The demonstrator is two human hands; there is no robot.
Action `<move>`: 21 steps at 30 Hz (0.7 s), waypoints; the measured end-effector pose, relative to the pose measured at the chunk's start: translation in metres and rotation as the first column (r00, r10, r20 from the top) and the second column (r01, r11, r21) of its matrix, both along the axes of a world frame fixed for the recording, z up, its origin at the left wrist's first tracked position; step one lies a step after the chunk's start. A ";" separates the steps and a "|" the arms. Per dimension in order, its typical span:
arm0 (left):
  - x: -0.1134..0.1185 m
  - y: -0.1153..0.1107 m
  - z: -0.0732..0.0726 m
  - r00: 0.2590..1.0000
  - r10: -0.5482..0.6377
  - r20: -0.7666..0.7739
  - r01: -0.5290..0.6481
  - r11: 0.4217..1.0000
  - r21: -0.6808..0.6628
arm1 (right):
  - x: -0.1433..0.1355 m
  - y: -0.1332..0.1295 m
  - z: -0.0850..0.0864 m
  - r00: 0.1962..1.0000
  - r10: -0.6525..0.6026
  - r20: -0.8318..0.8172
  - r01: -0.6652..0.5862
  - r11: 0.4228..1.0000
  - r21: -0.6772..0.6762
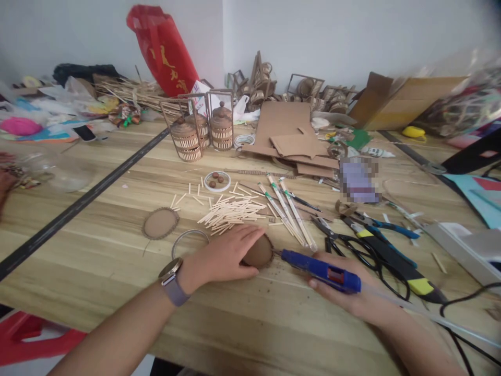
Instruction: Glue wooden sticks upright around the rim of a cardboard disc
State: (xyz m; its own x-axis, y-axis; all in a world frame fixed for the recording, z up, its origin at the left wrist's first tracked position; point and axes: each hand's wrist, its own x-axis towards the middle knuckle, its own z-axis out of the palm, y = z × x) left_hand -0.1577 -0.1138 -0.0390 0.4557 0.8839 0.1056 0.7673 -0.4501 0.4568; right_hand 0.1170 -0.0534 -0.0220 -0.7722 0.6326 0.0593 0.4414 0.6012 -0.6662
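Your left hand [235,253] is partly spread: its fingers lie close together along the far edge of a brown cardboard disc [261,253], while the thumb stands apart at the near edge, so the disc is held between them. Your right hand [348,295] has its fingers closed around a blue glue gun [313,266], some of them hidden beneath it. The gun's nozzle points at the disc's right rim; you cannot tell whether it touches. The disc sits on the surface [117,266], just nearer to you than a pile of short pale sticks [230,213].

The surface is light wood grain, crossed at the left by a dark strip [90,185]. Behind stands a pale wall [313,42], with a red bag [162,52] leaning there and an open cardboard box [407,102] toward the right. Another person's hand [4,175] shows at your far left.

Counting, you have two discs: the one you hold and a second disc [160,223] to its left. Three brown balls [212,184] sit inside one white ring [228,187]. Three slim stick packets [291,214] lie past the gun, and three lidded slatted baskets [222,128] stand farther back.
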 end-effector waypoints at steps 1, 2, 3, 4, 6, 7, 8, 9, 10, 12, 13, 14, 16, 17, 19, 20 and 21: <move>0.000 0.000 0.000 1.000 0.009 0.007 -0.009 1.000 0.002 | 0.000 0.000 -0.001 1.000 0.015 0.002 -0.015 1.000 -0.001; -0.001 0.001 -0.001 1.000 0.020 0.012 -0.020 1.000 0.003 | -0.001 0.001 -0.002 1.000 0.029 0.001 -0.029 1.000 -0.002; -0.001 0.001 -0.001 0.999 0.030 0.016 -0.030 1.000 0.003 | -0.002 0.001 -0.003 0.999 0.042 -0.005 -0.042 0.999 0.002; -0.002 0.001 -0.002 0.999 0.040 0.019 -0.040 0.999 0.003 | -0.003 0.001 -0.002 0.998 0.055 -0.012 -0.055 0.998 0.010; -0.002 0.002 -0.003 0.999 0.048 0.023 -0.049 0.999 0.007 | -0.005 0.000 0.000 0.996 0.083 -0.024 -0.082 0.996 0.031; -0.002 0.002 -0.003 0.999 0.049 0.024 -0.049 0.999 0.013 | -0.006 -0.001 0.002 0.996 0.093 -0.018 -0.092 0.995 0.042; -0.002 0.002 -0.003 0.999 0.047 0.024 -0.047 0.999 0.017 | -0.007 -0.001 0.003 0.995 0.100 -0.004 -0.100 0.994 0.049; -0.002 0.002 -0.003 0.999 0.046 0.024 -0.046 0.999 0.019 | -0.008 -0.002 0.004 0.994 0.104 0.015 -0.104 0.993 0.053; -0.001 0.002 -0.003 0.999 0.048 0.025 -0.048 0.999 0.019 | -0.008 -0.002 0.005 0.994 0.107 0.031 -0.109 0.992 0.057; -0.001 0.002 -0.003 0.998 0.058 0.036 -0.059 0.998 0.019 | -0.009 -0.003 0.006 0.992 0.117 0.049 -0.120 0.991 0.066; -0.001 0.002 -0.003 0.997 0.062 0.045 -0.063 0.998 0.020 | -0.009 -0.003 0.005 0.991 0.126 0.047 -0.129 0.989 0.072; -0.001 0.003 -0.003 0.996 0.067 0.056 -0.068 0.997 0.024 | -0.009 -0.003 0.005 0.990 0.132 0.045 -0.136 0.988 0.079; -0.001 0.003 -0.004 0.994 0.075 0.081 -0.078 0.996 0.034 | -0.009 -0.004 0.003 0.989 0.141 0.042 -0.144 0.986 0.088; -0.001 0.004 -0.005 0.993 0.080 0.090 -0.084 0.996 0.037 | -0.009 -0.004 0.003 0.989 0.144 0.040 -0.147 0.985 0.090; -0.001 0.005 -0.006 0.990 0.094 0.101 -0.098 0.995 0.033 | -0.010 -0.004 0.002 0.988 0.151 0.033 -0.154 0.983 0.102; -0.002 0.005 -0.006 0.989 0.102 0.104 -0.106 0.994 0.027 | -0.011 -0.004 0.002 0.987 0.159 0.026 -0.161 0.980 0.113; -0.002 0.005 -0.006 0.989 0.108 0.106 -0.111 0.994 0.020 | -0.011 -0.005 0.002 0.986 0.165 0.019 -0.166 0.978 0.127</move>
